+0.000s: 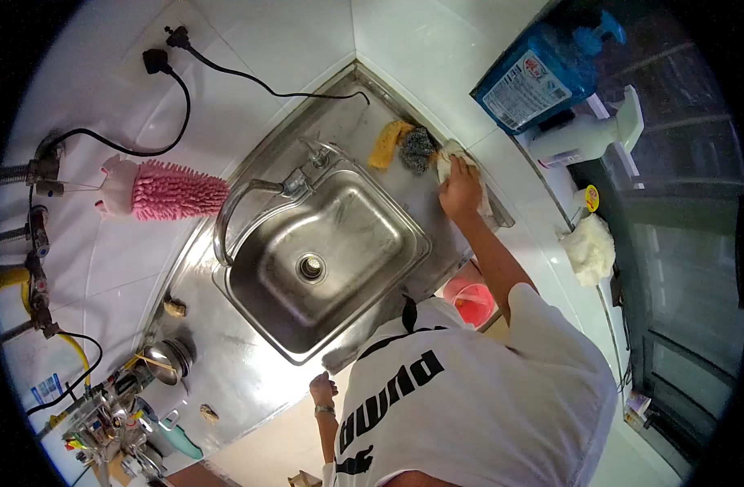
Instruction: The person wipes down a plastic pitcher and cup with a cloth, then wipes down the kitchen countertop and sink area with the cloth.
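My right hand [461,188] is closed over a pale cloth [451,151] at the right end of the steel counter, against the tiled wall. Beside the cloth lie a dark wire scourer [417,151] and a yellow sponge [386,144]. My left hand [323,390], with a watch on its wrist, hangs at the counter's front edge with curled fingers; nothing shows in it. Between the hands is a steel sink [323,268] with a bare drain and a curved tap [246,195] over its left side.
A pink chenille duster [177,191] hangs by the left wall. Bowls [167,361] and a crowded utensil rack [116,430] stand lower left. Blue soap bottle [530,81], white spray bottle [579,142] and white cloth [589,250] sit on the right ledge. Below is a red bucket [472,300].
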Tool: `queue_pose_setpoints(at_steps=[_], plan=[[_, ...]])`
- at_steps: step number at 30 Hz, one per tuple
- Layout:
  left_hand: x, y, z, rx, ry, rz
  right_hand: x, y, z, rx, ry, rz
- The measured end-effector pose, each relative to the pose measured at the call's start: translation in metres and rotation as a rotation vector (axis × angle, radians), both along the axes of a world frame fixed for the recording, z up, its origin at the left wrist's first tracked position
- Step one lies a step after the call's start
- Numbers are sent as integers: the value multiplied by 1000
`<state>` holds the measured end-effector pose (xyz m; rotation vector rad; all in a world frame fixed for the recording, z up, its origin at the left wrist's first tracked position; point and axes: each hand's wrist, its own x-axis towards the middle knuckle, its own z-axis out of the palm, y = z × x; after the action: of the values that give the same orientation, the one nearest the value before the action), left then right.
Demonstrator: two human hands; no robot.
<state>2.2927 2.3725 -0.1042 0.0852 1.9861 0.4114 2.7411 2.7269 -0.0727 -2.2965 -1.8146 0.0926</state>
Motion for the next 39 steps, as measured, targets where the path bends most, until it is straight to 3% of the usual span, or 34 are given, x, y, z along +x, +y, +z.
queue_pose_setpoints(at_steps=[1,2,5,6,7,14,20,22,26,29,32,35,39], plan=[[-3,-6,-6,1,0,-2,0,12,1,-36,6,53],[-5,-12,-11,95,14,-200,1,23,-21,1,-15,103],[-9,-17,-23,136,38,-405,-13,60,-1,-111,-109,220],[-5,-11,-15,67,17,-244,-13,72,-16,76,-129,278],[0,-4,-6,-3,-3,-82,-16,83,-11,75,-127,282],[9,-2,4,-64,45,-21,-38,175,-10,57,-195,449],[12,0,11,-99,45,-21,-58,241,-4,-116,-183,461],[8,-3,9,14,-29,91,-55,230,1,-114,-172,474],[5,-10,-2,11,9,43,-36,178,8,-121,-123,434],[-13,-34,-37,229,19,-402,-11,110,9,-128,-82,385],[-16,-33,-39,277,31,-574,27,34,-7,-120,-76,297],[-19,-29,-38,341,38,-521,40,-52,26,-188,-63,169],[-22,-25,-36,314,5,-506,66,-115,8,-269,-82,69]])
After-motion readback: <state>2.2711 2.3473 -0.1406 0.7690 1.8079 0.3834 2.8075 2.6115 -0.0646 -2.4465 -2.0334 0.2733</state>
